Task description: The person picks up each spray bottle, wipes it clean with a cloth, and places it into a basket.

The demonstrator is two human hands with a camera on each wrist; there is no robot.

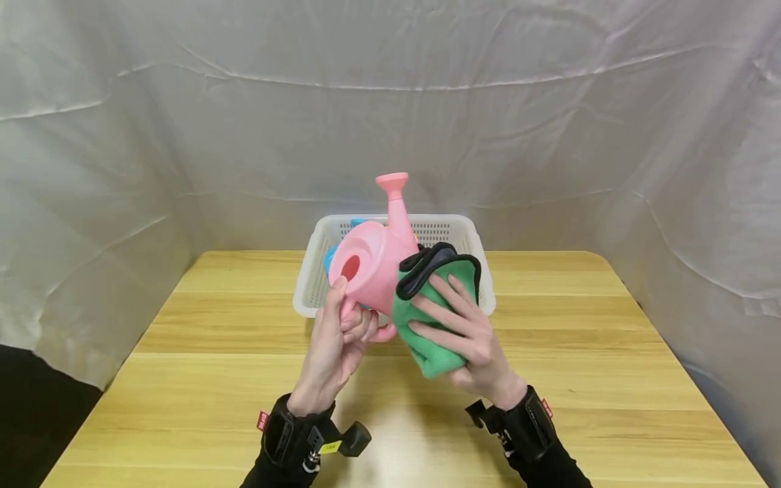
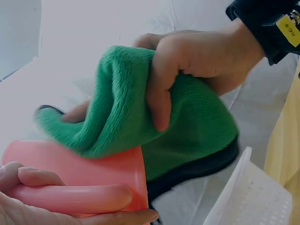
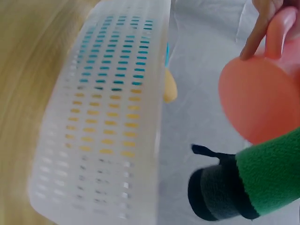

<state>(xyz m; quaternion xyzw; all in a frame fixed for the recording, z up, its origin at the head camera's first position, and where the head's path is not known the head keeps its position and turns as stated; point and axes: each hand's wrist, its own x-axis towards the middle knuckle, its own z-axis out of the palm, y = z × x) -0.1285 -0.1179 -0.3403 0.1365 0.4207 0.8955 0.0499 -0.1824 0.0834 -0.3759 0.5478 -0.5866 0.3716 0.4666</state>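
Observation:
A pink watering can (image 1: 373, 264) is held up above the table, its spout pointing away and its filling hole toward the left. My left hand (image 1: 335, 346) grips its curved handle. In my right hand (image 1: 472, 339) is a folded green cloth (image 1: 436, 349) with black edging and a dark grey reverse. The cloth lies against the can's right side in the head view; in the left wrist view the cloth (image 2: 126, 103) touches the pink body (image 2: 84, 159) with the right thumb pressed into it. The right wrist view shows the can's round base (image 3: 258, 98) beside the cloth (image 3: 272, 173).
Behind the hands, a white perforated basket (image 1: 305, 285) stands on the wooden table (image 1: 213, 379). Blue and yellow things show through its slotted wall (image 3: 150, 108). Grey sheeting (image 1: 390, 122) hangs around the table's back and sides. Each wrist wears a black strapped device (image 1: 283, 434).

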